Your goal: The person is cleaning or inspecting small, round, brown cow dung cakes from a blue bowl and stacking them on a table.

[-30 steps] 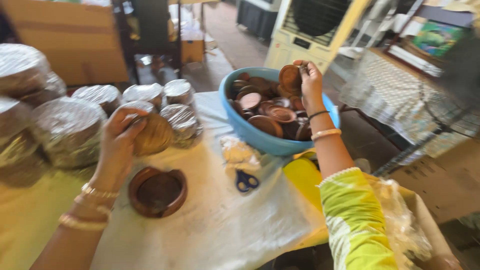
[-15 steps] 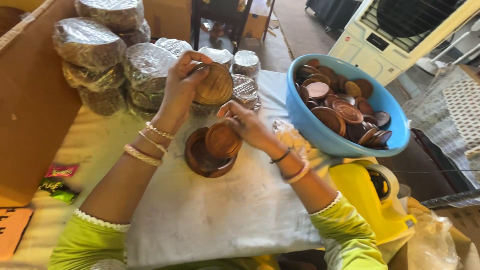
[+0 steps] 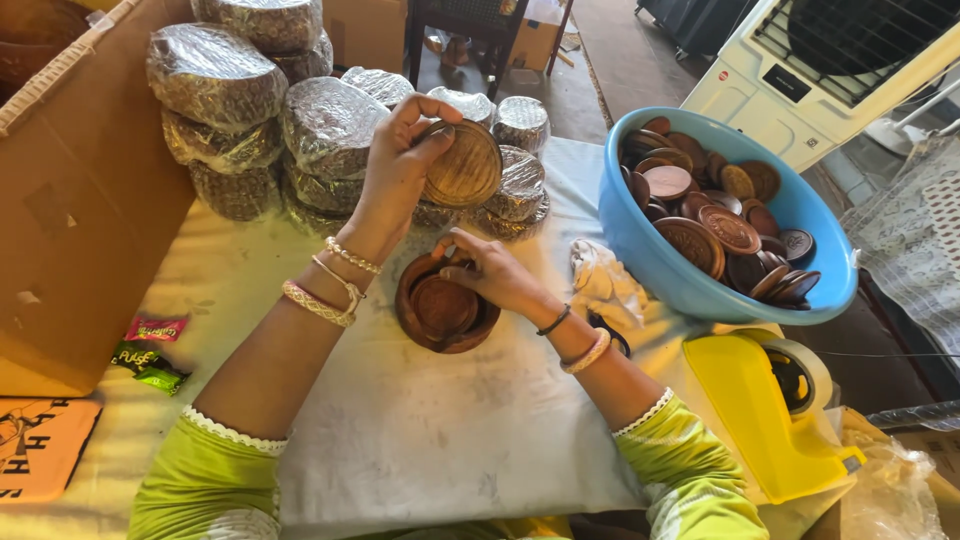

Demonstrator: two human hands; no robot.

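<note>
My left hand [image 3: 398,170] holds a round light-brown wooden disc [image 3: 463,165] upright above the table. Below it my right hand [image 3: 487,272] rests its fingers on the far rim of a dark wooden bowl [image 3: 443,305], which has a smaller dark round piece lying inside it. The bowl stands on a white cloth [image 3: 440,430]. To the right, a blue plastic basin [image 3: 690,270] is filled with several dark wooden round pieces [image 3: 715,225].
Several plastic-wrapped stacks [image 3: 330,125] stand behind the hands. A cardboard box [image 3: 80,200] rises at the left, with small wrappers [image 3: 150,350] beside it. A yellow tape dispenser [image 3: 775,400] sits at the right, crumpled white paper [image 3: 605,280] near the basin, a white appliance [image 3: 840,70] beyond.
My right hand came back from the blue basin with a small dark piece and set it into the bowl. My left hand kept the light disc raised. The view shifted down and left.
</note>
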